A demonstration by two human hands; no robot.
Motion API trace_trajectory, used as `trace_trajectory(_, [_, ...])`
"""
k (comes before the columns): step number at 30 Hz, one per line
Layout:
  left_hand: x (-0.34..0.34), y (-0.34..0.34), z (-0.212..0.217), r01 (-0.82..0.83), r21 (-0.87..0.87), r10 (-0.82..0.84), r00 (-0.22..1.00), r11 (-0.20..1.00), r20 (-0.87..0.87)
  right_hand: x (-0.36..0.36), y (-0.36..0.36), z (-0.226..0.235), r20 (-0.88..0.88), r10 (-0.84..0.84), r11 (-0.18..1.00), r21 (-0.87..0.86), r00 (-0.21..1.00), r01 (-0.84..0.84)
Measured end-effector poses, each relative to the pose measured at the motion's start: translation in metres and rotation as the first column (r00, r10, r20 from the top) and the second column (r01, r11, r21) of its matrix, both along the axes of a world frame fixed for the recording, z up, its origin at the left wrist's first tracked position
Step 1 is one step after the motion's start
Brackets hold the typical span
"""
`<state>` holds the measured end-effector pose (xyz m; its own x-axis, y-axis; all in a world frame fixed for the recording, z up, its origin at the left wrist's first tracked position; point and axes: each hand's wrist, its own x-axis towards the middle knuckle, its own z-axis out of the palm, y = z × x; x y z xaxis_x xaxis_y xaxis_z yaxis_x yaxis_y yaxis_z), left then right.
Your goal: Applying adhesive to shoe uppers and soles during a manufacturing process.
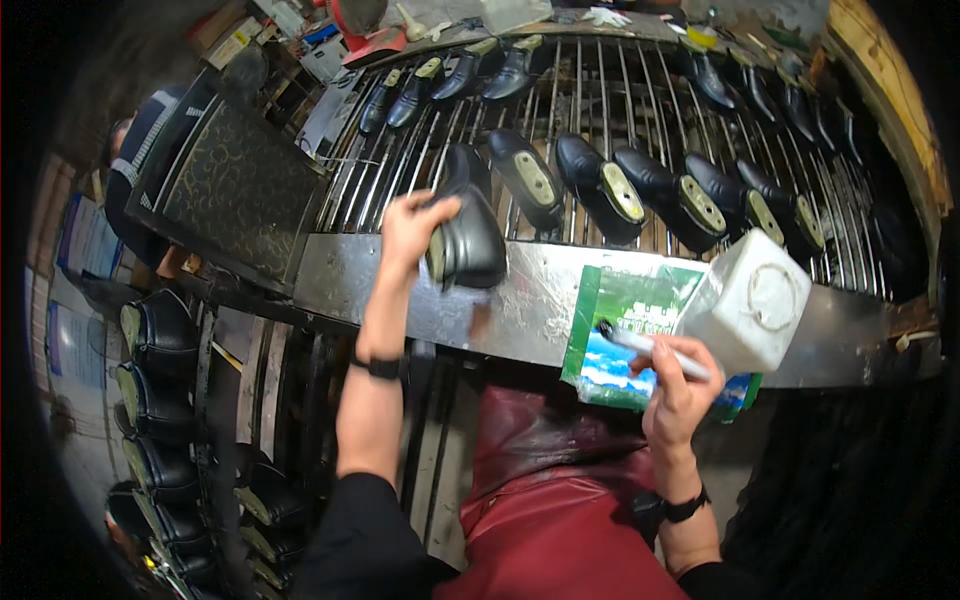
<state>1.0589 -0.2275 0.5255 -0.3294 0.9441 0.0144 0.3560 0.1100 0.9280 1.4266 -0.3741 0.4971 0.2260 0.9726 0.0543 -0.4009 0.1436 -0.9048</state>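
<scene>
A black leather shoe (pixel 474 238) is in my left hand (pixel 408 230), tilted over the front edge of the metal rod rack. My thumb and fingers are closed on its side, next to the pale last that shows at its opening. My right hand (pixel 680 392) grips a brush (pixel 648 344) with a white handle and dark bristles. That brush hovers over a green and blue plastic sheet (pixel 585 325), apart from the shoe. Just beyond my right hand stands a white plastic container (pixel 755 305) with a squarish base.
Several black shoes on lasts lie on the rods (pixel 590 90), the closest being a shoe (pixel 528 178) right of mine. A metal ledge (pixel 345 270) runs along the front. More shoes (pixel 160 400) stand stacked at left, near a person (pixel 150 190) behind a patterned panel (pixel 235 185).
</scene>
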Motion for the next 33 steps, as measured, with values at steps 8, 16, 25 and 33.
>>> trace_trajectory(8, [0.006, 0.148, -0.042, -0.298, -0.261, 0.016, 0.686, 0.918, -0.727, 0.000, -0.026, -0.006, 0.092, -0.121, 0.980, -0.146, 0.988, 0.134])
trace_trajectory(16, [0.014, -0.048, -0.071, -0.308, -0.020, 0.263, 0.841, 0.951, -0.473, 0.004, -0.014, -0.035, 0.157, -0.058, 0.978, -0.187, 0.986, 0.088])
trace_trajectory(25, [-0.079, -0.513, -0.111, -0.993, 0.000, 0.374, 0.045, 0.119, -0.926, 0.045, -0.032, -0.048, 0.219, 0.010, 0.985, -0.172, 0.976, 0.028])
trace_trajectory(33, [-0.196, -0.790, -0.233, -0.801, -0.521, 0.907, 0.407, 0.295, -0.112, 0.013, -0.066, -0.030, 0.095, -0.017, 0.967, -0.250, 0.995, 0.040])
